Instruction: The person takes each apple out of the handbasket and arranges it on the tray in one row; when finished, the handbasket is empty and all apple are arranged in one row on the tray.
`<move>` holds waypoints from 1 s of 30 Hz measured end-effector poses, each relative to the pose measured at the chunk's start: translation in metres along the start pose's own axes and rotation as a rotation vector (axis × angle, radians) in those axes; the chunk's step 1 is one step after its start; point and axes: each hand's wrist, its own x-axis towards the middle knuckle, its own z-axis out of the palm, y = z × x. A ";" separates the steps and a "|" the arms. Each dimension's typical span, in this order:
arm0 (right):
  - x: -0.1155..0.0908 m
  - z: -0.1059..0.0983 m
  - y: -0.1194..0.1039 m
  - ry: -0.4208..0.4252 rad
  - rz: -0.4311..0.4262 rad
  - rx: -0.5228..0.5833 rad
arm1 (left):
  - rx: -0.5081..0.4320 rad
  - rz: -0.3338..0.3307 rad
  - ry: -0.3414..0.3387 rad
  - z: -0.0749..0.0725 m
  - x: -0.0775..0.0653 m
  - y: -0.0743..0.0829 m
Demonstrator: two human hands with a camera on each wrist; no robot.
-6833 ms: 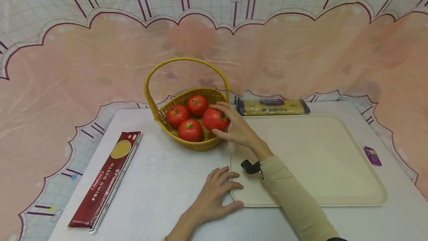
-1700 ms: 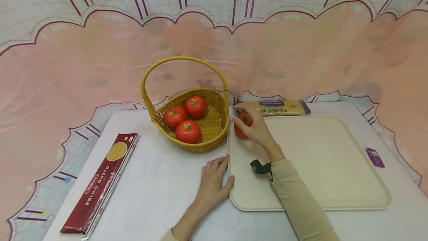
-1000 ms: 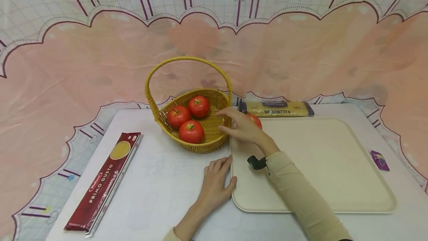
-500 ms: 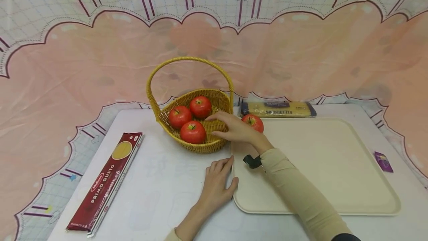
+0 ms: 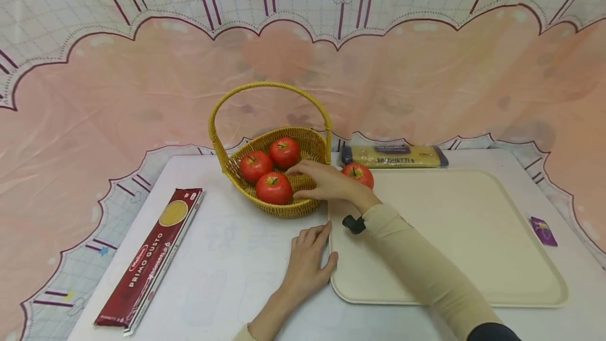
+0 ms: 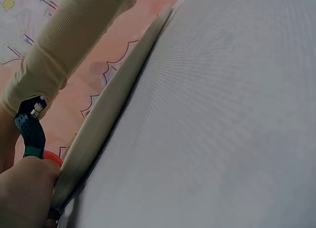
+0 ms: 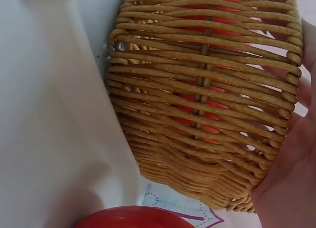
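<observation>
White tabletop (image 5: 227, 272). Directly on it: wicker basket (image 5: 284, 210), ahead of L hand (image 5: 307, 259), its rim under R hand (image 5: 329, 180); cream tray (image 5: 454, 236), L edge at L hand; red spaghetti pkg (image 5: 150, 262), well L of L hand; yellow spaghetti pkg (image 5: 397, 157), beyond R hand; purple pkt (image 5: 543, 231), far R of both.

Quantities are as follows: four apples (image 5: 273, 188), one basket (image 5: 289, 210) and one tray (image 5: 454, 225). Spaghetti packaging comprises one red pack (image 5: 151, 262) and one yellow pack (image 5: 395, 158), two total. Additional units: one purple sachet (image 5: 543, 231), one left hand (image 5: 305, 259), one right hand (image 5: 324, 180).
</observation>
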 end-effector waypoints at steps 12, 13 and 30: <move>0.010 0.001 -0.001 -0.045 0.013 -0.023 | 0.002 -0.016 -0.020 -0.002 -0.001 0.001; 0.011 0.001 -0.001 -0.046 0.013 -0.022 | 0.003 -0.015 -0.019 -0.002 -0.001 0.001; 0.025 0.005 -0.001 -0.122 0.029 -0.014 | 0.025 0.004 -0.007 -0.001 -0.001 0.002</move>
